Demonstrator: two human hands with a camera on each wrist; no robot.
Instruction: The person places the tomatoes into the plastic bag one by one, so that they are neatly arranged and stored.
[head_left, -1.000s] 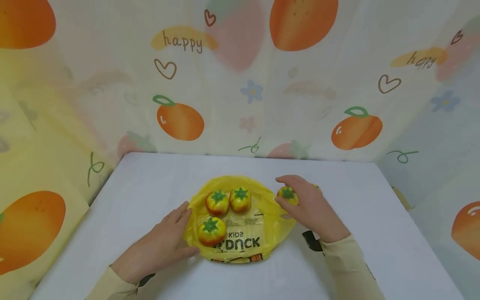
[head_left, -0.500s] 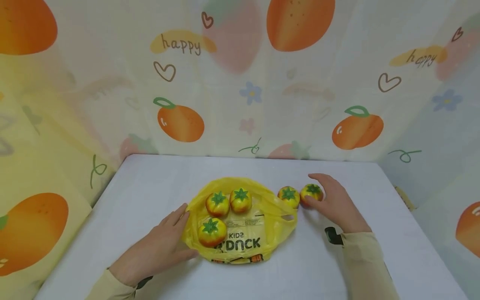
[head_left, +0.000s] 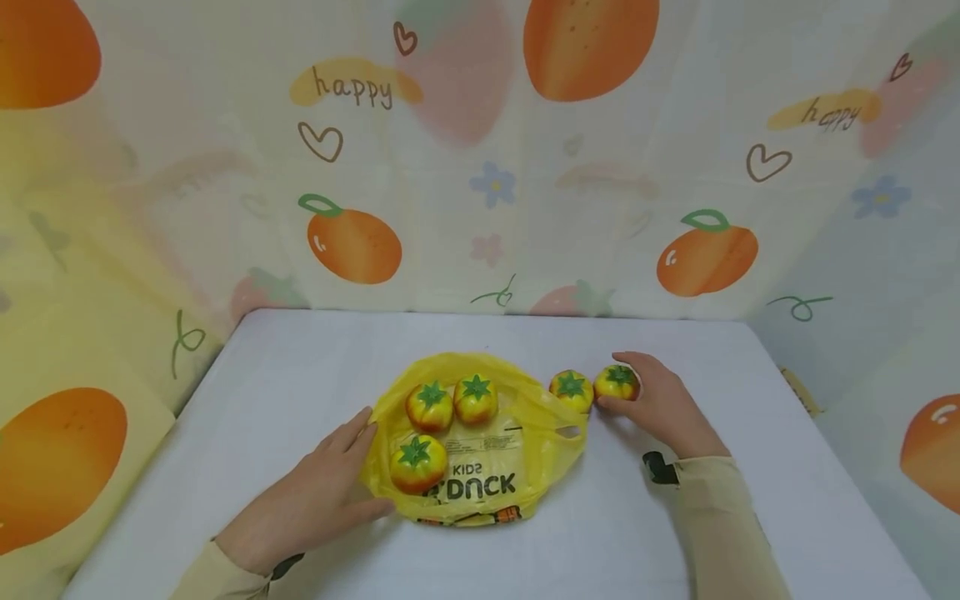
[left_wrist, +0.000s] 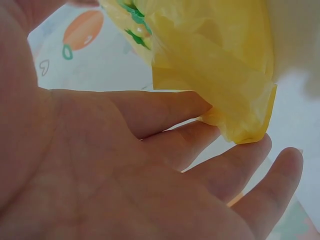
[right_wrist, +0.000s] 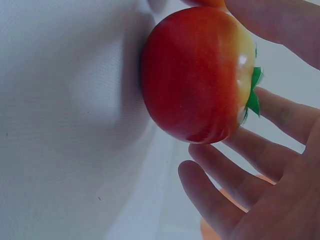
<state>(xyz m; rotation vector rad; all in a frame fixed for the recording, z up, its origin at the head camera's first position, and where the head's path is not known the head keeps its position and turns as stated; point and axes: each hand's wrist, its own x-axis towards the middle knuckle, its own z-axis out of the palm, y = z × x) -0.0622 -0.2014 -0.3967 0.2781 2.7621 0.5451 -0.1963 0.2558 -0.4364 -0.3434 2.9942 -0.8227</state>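
A yellow plastic bag (head_left: 543, 454) with dark printed letters lies spread on the white table. Three toy tomatoes, yellow and red with green star-shaped leaves, sit within its raised edge, one nearest the front (head_left: 418, 468). My left hand (head_left: 311, 492) rests at the bag's left side; its fingertips touch the plastic (left_wrist: 215, 60). Right of the bag stand two more toy tomatoes side by side. Around the farther-right tomato (right_wrist: 195, 75) curves my right hand (head_left: 667, 412), thumb at the near side and fingers spread behind. That tomato stands on the table.
The other loose tomato (head_left: 572, 390) stands between the bag's right handle and my right hand. A fruit-patterned cloth (head_left: 442, 208) hangs behind the table (head_left: 322, 358) and at both sides. Something tan (head_left: 801, 392) shows past the table's right edge.
My right hand has moved right from the nearer loose tomato to the farther-right one, uncovering both, and now sits closer around the latter. My left hand has stayed by the bag.
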